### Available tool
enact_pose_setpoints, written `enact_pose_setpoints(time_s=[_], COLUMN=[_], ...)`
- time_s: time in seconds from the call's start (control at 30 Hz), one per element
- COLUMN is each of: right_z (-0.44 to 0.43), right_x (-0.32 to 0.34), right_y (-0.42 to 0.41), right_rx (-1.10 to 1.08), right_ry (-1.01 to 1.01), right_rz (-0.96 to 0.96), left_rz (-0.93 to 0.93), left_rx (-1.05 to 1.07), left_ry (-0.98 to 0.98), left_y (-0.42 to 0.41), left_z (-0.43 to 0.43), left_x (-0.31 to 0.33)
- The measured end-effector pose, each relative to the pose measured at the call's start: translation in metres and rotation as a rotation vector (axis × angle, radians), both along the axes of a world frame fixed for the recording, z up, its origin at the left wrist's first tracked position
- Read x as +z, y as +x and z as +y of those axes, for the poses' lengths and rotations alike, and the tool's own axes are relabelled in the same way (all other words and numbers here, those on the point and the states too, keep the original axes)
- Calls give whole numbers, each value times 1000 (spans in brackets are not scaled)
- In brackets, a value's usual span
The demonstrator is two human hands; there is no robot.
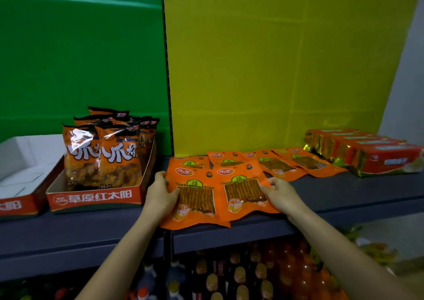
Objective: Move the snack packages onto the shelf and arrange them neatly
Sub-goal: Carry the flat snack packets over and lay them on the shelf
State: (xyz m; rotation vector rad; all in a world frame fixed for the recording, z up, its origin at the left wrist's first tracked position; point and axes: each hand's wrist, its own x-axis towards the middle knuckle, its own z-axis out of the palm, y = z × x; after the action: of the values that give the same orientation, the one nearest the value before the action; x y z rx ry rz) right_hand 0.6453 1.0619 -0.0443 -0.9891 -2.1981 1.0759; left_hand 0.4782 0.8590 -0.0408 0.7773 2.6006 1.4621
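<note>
Several flat orange snack packages lie on the dark grey shelf (344,196) in front of the yellow back panel. Two lie side by side at the front edge. My left hand (160,194) grips the left edge of the front left package (195,199), thumb on its face. My right hand (282,196) holds the right edge of the front right package (243,192). Both packages overhang the shelf's front lip a little. Behind them more orange packages (298,162) overlap in a row running toward the right.
A red display box (91,199) of upright orange bags (103,153) stands to the left, beside a white-lined red box (13,205). A row of red and gold packs (367,150) sits at the right. Bottles (241,274) fill the shelf below.
</note>
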Motion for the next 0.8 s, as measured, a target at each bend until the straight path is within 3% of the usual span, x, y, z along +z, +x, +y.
enact_pose_setpoints(time_s=[0.2,0.33,0.43,0.53,0.8], right_z=[14,15,9,-9,-109], right_x=[-3,9,25,40,46], right_y=[4,10,11,1,-57], right_rx=[13,2,58,261,696], right_ry=[334,567,749,755,830], right_rz=[-256,-360,-255,-105,100], left_rz=[182,413,631,770,728], left_rx=[56,85,123,197,477], left_ry=[-173,-255,-216,-219,-435], left_y=[7,17,26,33,38], left_z=[3,2,-5,-23,-122], left_x=[2,6,13,21,16])
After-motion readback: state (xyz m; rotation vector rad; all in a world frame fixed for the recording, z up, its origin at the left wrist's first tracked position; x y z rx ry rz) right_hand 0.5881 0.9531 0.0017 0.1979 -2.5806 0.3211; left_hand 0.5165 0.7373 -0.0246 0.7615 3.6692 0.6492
